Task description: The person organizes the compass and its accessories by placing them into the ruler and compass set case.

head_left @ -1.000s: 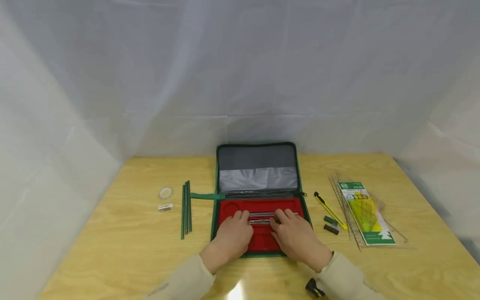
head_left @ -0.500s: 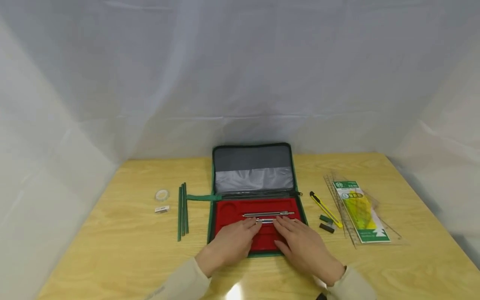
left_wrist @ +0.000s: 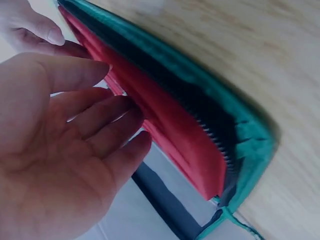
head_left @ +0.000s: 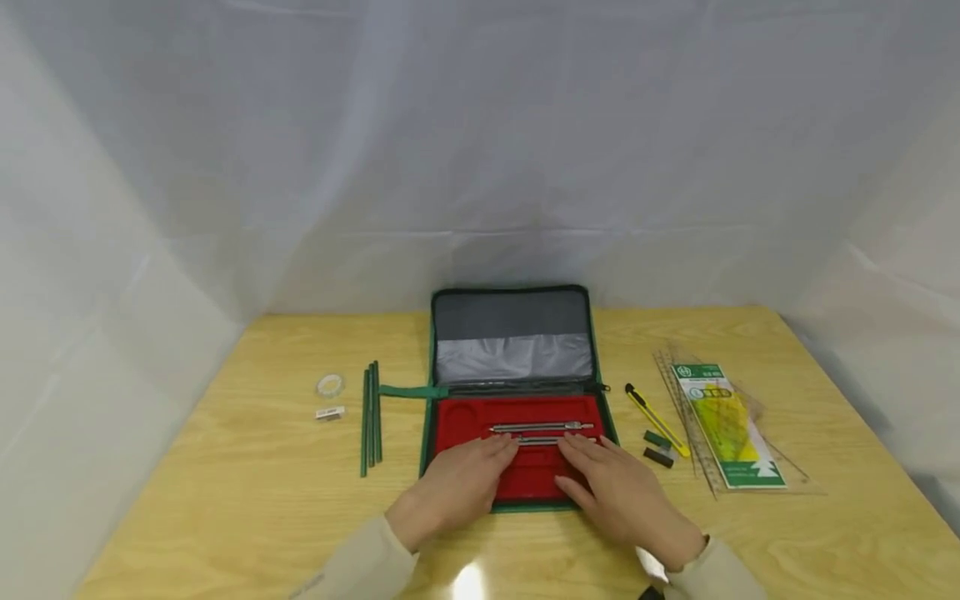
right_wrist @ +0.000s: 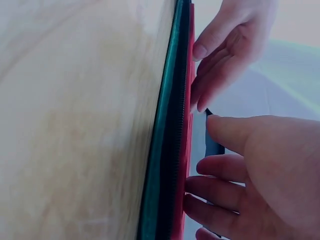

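A green zip case [head_left: 513,312] lies unfolded on the table, with a red moulded tray [head_left: 528,485] in its near half. Across the tray lies a silver drawing compass [head_left: 532,427], and just nearer is a second slim silver instrument [head_left: 542,441]. My left hand [head_left: 459,482] rests its extended fingertips at that instrument's left end. On its right part lie the straight fingers of my right hand [head_left: 618,490], thumb spread apart. Both hands hide some of the tray. In the left wrist view, the left hand's fingers [left_wrist: 117,132] reach over the red tray edge.
Left of the case are several green pencils [head_left: 372,417], a tape roll [head_left: 329,384] and a small white-sleeved block [head_left: 329,413]. To the right lie a yellow utility knife [head_left: 658,422], a green block [head_left: 657,439], a black block [head_left: 657,457] and a packet [head_left: 727,425] among clear rulers.
My fingers have flattened from a curled posture over the silver instruments. Both hands have drawn slightly back from the farther compass, which now shows along its length.
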Tool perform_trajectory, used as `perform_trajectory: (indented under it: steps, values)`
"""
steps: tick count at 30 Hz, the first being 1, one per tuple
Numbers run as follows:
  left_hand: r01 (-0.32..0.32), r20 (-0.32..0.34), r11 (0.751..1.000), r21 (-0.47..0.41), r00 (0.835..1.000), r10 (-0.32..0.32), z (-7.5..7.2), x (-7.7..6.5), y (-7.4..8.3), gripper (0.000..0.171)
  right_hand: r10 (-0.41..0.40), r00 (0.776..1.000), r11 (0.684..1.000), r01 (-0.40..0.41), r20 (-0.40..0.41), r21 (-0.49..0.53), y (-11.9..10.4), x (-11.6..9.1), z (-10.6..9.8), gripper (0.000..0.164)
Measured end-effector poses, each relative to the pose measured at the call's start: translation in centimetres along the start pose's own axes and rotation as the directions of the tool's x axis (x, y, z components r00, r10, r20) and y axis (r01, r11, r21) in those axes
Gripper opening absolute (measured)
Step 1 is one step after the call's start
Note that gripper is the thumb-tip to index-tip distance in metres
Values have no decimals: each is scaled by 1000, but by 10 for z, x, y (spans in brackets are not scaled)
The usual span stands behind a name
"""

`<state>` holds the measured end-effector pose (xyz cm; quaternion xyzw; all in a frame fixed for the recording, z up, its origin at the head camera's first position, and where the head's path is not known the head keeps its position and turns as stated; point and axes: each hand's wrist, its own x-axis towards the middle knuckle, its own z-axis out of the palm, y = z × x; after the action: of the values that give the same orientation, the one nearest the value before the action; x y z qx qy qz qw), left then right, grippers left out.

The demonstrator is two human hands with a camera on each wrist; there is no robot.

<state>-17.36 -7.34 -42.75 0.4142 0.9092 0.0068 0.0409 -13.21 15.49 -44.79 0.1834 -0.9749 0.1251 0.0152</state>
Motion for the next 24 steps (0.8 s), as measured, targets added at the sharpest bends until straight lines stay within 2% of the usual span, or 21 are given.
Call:
perform_trajectory:
  steps: [6, 8, 14, 17, 19, 24]
  values:
    - [-37, -11, 997, 64, 999, 38, -4, -2, 2, 44, 26, 1000, 999, -26, -7, 19, 0, 0, -1, 51]
    - [-30, -18, 998, 59, 999, 31, -4, -3, 2, 42, 31, 999, 999, -30, -9, 34, 1, 0, -2, 50]
    - [26, -42, 999, -30, 999, -27, -4, -6, -1, 39, -9, 1000, 998, 9, 6, 62, 2, 3, -5, 49]
    - [16, -50, 996, -90, 999, -20, -4, -6, -5, 40, -11, 1000, 998, 11, -1, 56, 4, 3, -6, 47]
    - [-3, -61, 993, -121, 998, -5, -5, -6, -9, 40, -6, 999, 999, 8, -32, 44, 6, 4, -8, 45]
    - [-27, -148, 983, -182, 989, 0, -7, -7, -24, 39, 10, 994, 999, -7, -113, 32, 12, 11, -14, 38]
